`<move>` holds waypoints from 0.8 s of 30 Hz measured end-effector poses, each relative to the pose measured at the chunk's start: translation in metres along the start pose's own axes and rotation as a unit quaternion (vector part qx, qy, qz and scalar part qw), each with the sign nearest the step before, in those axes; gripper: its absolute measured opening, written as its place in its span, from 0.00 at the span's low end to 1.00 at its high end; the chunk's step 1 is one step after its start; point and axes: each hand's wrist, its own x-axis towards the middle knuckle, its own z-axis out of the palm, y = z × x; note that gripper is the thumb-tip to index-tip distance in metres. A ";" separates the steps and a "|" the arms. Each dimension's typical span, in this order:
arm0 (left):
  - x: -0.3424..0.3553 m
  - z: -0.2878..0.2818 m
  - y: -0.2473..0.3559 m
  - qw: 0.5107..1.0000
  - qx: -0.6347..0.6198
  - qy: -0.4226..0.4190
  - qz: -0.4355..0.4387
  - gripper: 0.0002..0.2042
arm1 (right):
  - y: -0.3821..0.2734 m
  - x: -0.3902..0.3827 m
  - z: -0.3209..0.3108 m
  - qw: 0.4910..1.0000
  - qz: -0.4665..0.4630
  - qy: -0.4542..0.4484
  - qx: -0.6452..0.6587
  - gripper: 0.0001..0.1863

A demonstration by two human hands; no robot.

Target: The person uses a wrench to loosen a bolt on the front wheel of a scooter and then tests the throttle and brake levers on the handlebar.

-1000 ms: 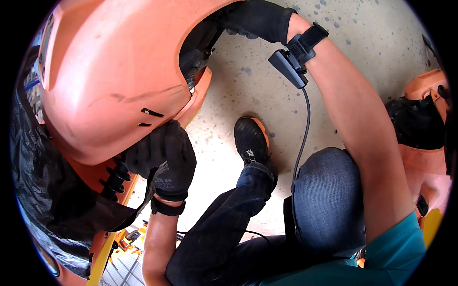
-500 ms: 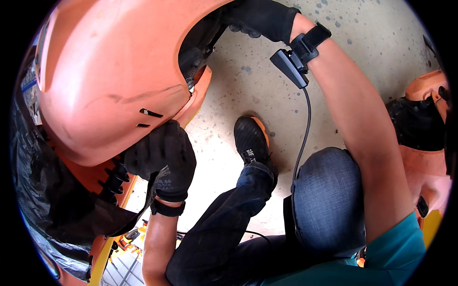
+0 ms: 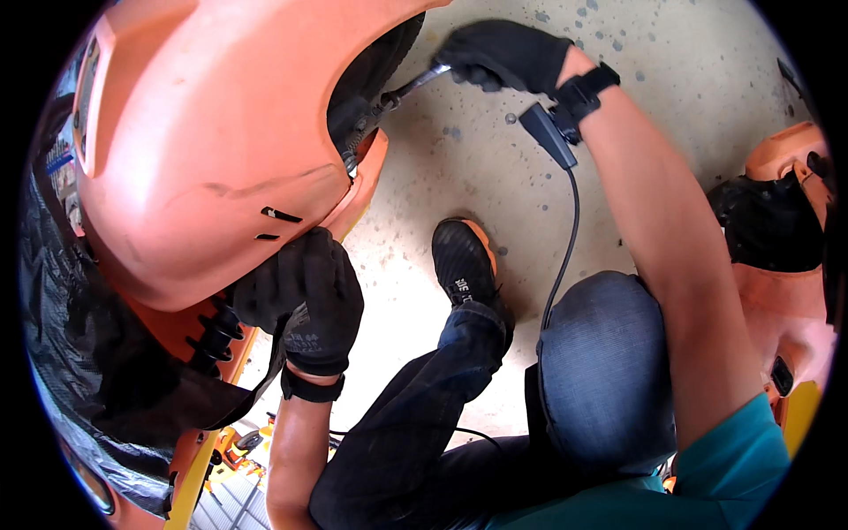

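A large orange moulded body panel, with two slots, fills the upper left. My right hand, black-gloved, is wrapped round a silver hand tool, seemingly a wrench, whose end reaches dark metal parts and a small spring inside the panel's curved opening. My left hand, also gloved, is curled under the panel's lower edge; what its fingertips hold is hidden. Beside it are a black ribbed part and a crumpled black sheet.
Speckled concrete floor lies below. A second orange body assembly stands at the right. My legs and shoe are in the middle. A cable runs from a device on my right wrist. Small orange items lie at the lower left.
My right hand has come out of the curved opening, shifting right and down, and the silver tool in it now shows. My left hand stays at the panel's edge.
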 end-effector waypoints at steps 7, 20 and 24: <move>0.000 -0.047 0.011 0.982 -0.170 -0.076 -0.032 0.10 | 0.075 -0.003 0.018 0.984 0.173 -0.041 0.024 0.12; -0.089 0.151 0.013 0.295 -0.799 -0.247 -0.463 0.17 | 0.007 0.044 0.073 0.986 0.157 0.030 -0.049 0.16; -0.065 0.190 0.017 0.031 -0.883 -0.023 -0.467 0.18 | 0.054 0.070 0.075 0.892 -0.062 0.017 -0.448 0.17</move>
